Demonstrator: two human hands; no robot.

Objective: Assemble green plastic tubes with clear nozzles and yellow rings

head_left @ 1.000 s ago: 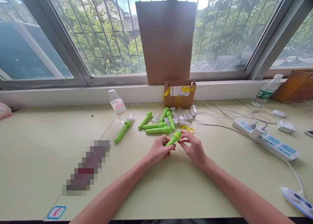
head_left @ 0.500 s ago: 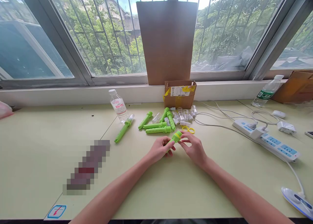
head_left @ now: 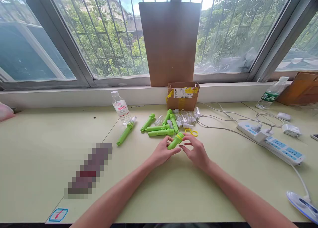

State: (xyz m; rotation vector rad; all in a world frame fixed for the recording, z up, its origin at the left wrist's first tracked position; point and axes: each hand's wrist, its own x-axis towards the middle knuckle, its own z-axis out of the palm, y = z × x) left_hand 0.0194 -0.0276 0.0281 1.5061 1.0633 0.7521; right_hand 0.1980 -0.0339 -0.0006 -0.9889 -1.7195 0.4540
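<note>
My left hand [head_left: 162, 152] is closed around a green plastic tube [head_left: 174, 143], which lies tilted with its threaded end up and to the right. A yellow ring [head_left: 179, 136] sits around the tube just below the thread. My right hand [head_left: 195, 150] has its fingertips at the threaded end and the ring, thumb below; exact contact is partly hidden. Just beyond lie several more green tubes [head_left: 161, 132], clear plastic vials [head_left: 184, 116] and two loose yellow rings [head_left: 194, 133]. One green tube with a clear vial on its end [head_left: 126, 133] rests apart on the left.
Behind the parts stands a cardboard box [head_left: 183, 100], with a water bottle [head_left: 121, 109] to its left. A power strip [head_left: 273, 143] with cables lies on the right, near another bottle [head_left: 270, 94]. A blurred-out object [head_left: 90, 170] lies at left on the table [head_left: 159, 198].
My left hand has shifted its grip, its thumb moving down off the tube, so more of the green body shows. The right hand stays by the threaded end.
</note>
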